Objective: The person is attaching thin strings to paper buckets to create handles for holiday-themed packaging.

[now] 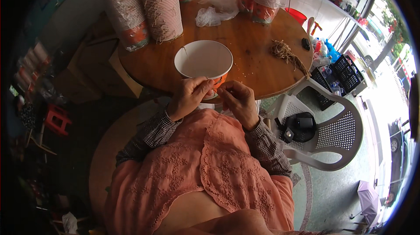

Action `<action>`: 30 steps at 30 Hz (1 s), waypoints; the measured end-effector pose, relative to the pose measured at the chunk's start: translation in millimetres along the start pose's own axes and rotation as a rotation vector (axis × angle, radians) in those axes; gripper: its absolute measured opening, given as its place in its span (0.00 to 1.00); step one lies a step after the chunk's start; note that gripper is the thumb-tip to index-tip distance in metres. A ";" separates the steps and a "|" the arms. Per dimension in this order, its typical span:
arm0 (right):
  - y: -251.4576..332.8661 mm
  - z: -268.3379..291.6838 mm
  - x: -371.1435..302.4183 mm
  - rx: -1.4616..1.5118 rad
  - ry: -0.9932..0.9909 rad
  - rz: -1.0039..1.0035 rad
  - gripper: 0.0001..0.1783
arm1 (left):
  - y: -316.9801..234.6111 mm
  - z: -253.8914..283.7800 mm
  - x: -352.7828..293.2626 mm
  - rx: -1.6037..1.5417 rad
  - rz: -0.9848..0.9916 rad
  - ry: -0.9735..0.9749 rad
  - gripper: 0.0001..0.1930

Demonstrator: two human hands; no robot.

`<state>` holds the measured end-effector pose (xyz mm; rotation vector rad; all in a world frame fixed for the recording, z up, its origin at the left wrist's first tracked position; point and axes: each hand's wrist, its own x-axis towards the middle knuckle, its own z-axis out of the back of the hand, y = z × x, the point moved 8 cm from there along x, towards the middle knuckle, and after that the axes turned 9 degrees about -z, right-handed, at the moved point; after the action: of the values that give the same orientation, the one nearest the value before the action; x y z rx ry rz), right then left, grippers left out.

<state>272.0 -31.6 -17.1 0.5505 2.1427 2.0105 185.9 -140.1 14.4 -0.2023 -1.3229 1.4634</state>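
Note:
A large white paper bucket (203,57) with an orange printed outside stands at the table's near edge, its mouth facing up. A thin brown strand shows at the left of its rim. My left hand (189,97) is closed in a pinch against the near side of the bucket, thumb toward the right. Close beside it, my right hand (239,103) is also closed, thumb and forefinger pinched together in front of the bucket. Whatever lies between the fingertips is too small to make out. A bundle of brown twine (286,53) lies on the table to the right.
Tall stacks of nested paper buckets (159,7) stand at the back of the round wooden table (258,60), some in clear plastic. A crumpled plastic bag (214,12) lies between them. A grey plastic chair (337,132) holding a black bag (302,125) stands right; black crates (345,73) are beyond.

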 end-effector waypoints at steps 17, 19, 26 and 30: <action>-7.4 -9.1 -6.3 0.561 0.486 -0.254 0.26 | -23.1 28.3 -2.7 -0.282 -0.069 -0.083 0.08; -6.8 -10.2 -7.3 0.368 0.495 -0.232 0.24 | -23.2 30.5 -3.8 -0.251 -0.071 -0.092 0.08; 46.7 34.4 -11.9 -0.469 -0.336 0.477 0.18 | -24.1 15.3 -9.1 -0.232 -0.068 -0.004 0.07; 32.4 -13.8 -14.9 0.168 0.179 0.036 0.24 | -29.3 11.9 -5.8 -0.094 -0.071 0.020 0.08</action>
<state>286.0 -48.8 14.1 0.4492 2.4401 1.9785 196.6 -158.2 38.8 -0.2288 -1.3707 1.3377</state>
